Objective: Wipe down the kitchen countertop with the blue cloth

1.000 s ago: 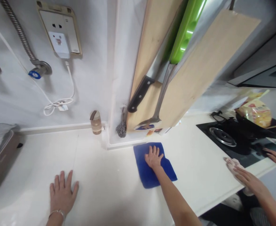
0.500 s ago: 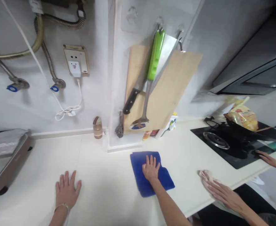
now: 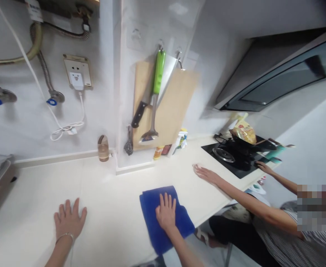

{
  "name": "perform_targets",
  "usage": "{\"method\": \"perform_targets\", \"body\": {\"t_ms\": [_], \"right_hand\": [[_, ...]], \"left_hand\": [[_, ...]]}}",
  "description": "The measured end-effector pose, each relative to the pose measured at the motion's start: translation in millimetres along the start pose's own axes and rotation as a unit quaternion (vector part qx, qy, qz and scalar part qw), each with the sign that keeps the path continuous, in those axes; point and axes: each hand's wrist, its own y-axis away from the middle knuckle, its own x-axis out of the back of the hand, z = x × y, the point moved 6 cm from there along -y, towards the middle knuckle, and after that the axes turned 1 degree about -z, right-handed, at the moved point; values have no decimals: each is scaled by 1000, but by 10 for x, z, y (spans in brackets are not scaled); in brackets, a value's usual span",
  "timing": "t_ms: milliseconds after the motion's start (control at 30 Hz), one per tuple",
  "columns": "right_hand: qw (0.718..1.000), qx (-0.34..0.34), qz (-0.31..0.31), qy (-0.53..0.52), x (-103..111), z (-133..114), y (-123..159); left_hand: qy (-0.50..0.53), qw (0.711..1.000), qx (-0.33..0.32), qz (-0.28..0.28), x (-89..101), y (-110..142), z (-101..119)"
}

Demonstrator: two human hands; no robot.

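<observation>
My right hand lies flat on a blue cloth, fingers spread, pressing it against the white countertop. The cloth is spread out and reaches the front edge of the counter. To the left, my left hand rests palm down on the bare countertop with its fingers apart and nothing in it. A bracelet circles that wrist.
On the right, a co-worker's hand presses a pale rag; their other hand is at the black stove. A brown-tinted bottle stands by the wall. A cutting board, knife and green-handled ladle hang above.
My right hand and the blue cloth have slid toward the counter's front edge. The co-worker's hand with the rag has moved back toward the wall. My view has turned right.
</observation>
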Motion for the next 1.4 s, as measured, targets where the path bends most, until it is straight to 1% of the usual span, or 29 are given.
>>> {"method": "perform_targets", "body": {"t_ms": [133,200,267,333,500,633,733,833,1000,1233,1400], "right_hand": [[998,54,12,-10,-3,97,291],[996,82,11,-16,1,195,389],[995,96,4,-18,5,339,442],[996,85,-5,-13,10,529,448],[1000,15,-16,13,6,1029,316],[999,-37,-11,37,-63,1273,133],[996,-71,-3,56,-140,1353,-20],[995,-76,0,69,-208,1370,-214],[996,-50,-25,64,-281,1310,-713],[998,17,-53,21,-350,1058,-1553],[997,42,-71,11,-401,938,-2040]], "left_hand": [[-9,1000,3,-8,3,-2,21],[-13,1000,5,-7,24,8,33],[-12,1000,4,-7,47,19,47],[-10,1000,3,-7,68,28,57],[1,1000,-1,0,94,33,77],[-2,1000,-2,7,97,29,90],[-3,1000,-2,6,94,25,89],[1,1000,2,8,88,16,74],[2,1000,-1,11,53,-10,49],[-15,1000,-1,11,28,-16,31],[-20,1000,-7,-3,-9,-23,-17]]}}
